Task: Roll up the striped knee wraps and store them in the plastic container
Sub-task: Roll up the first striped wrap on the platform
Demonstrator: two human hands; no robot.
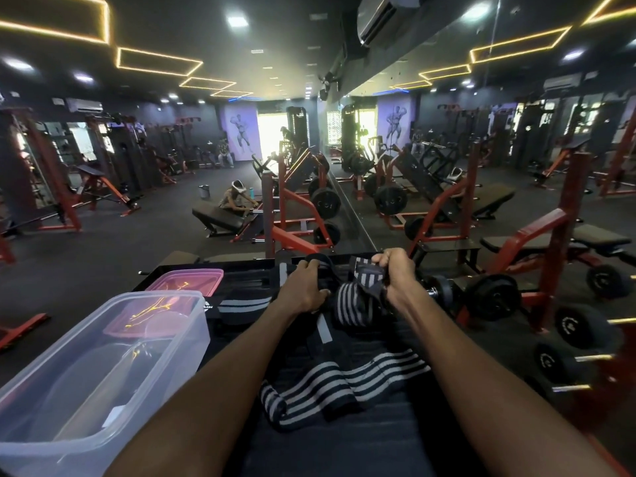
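Observation:
A black-and-grey striped knee wrap (351, 304) is stretched between my hands above a dark bench. My left hand (306, 287) grips its black end, fingers curled round it. My right hand (395, 273) clutches a bunched striped part. More of the striped wrap (344, 383) lies in loose folds on the bench between my forearms. A second wrap (230, 306) lies flat further left, near the container. The clear plastic container (103, 366) stands open at the lower left, with nothing striped visible inside.
A pink lid (186, 280) lies behind the container. Dumbbells (492, 294) sit on a rack to the right. Red-framed gym machines and a mirror wall fill the room ahead. A person sits on a bench (234, 201) in the distance.

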